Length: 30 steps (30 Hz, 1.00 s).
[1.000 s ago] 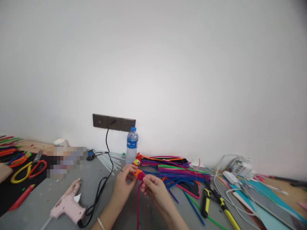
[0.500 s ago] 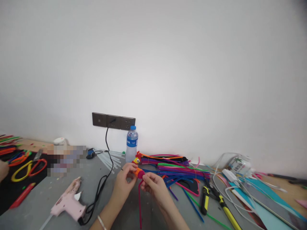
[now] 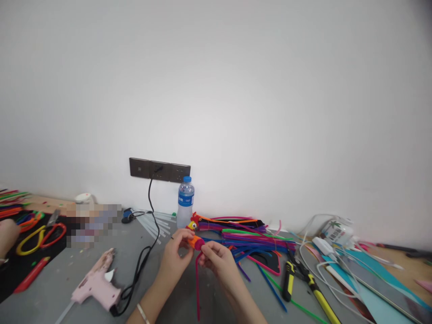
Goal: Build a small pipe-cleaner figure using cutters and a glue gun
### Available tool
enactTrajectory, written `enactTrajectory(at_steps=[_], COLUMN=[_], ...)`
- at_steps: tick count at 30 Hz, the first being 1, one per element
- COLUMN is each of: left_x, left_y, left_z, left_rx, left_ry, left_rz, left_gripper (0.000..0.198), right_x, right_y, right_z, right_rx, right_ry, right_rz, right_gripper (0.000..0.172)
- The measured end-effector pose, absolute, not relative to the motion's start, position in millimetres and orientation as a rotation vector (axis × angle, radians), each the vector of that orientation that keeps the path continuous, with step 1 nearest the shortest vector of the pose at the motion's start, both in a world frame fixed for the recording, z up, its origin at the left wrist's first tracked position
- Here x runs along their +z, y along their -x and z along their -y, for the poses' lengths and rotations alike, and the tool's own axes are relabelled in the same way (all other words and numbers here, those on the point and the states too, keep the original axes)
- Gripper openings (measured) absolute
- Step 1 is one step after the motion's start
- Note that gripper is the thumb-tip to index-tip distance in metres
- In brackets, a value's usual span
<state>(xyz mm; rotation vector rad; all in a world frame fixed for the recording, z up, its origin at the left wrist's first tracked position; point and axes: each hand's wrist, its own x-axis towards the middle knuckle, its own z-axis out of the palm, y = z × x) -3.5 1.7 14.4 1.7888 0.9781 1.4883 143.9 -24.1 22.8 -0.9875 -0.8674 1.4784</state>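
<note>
A small pipe-cleaner chicken figure (image 3: 193,225) with a red comb, yellow face and orange body is pinched by my left hand (image 3: 177,253). At the lower end of its body, magenta coils wrap round the orange part. A magenta pipe cleaner (image 3: 197,288) hangs down from there toward the table edge. My right hand (image 3: 218,260) pinches the magenta pipe cleaner close to the coils, thumb against fingers. Both hands are closed and nearly touching each other above the grey table.
A pink glue gun (image 3: 97,285) with a black cord lies left. Behind my hands stand a water bottle (image 3: 185,202) and a pile of pipe cleaners (image 3: 249,236). Yellow-black pliers (image 3: 308,279) lie right. Scissors (image 3: 43,236) and another person's hand (image 3: 8,236) are far left.
My hands and the chicken figure have hardly moved. At the far left, the other person's hand has come further into view.
</note>
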Motion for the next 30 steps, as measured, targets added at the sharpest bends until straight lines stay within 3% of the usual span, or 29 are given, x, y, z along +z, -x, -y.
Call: enactTrajectory(at_steps=[30], left_x=[4.3], left_y=[6.4], left_z=[-7.0], left_rx=[1.584], left_ry=[-1.809], left_rz=[-0.856], left_gripper=[0.017], right_x=[21.0], right_y=[-143.2], right_z=[23.4], right_rx=[1.459], right_ry=[0.978], right_rz=[0.859], right_gripper=[0.046])
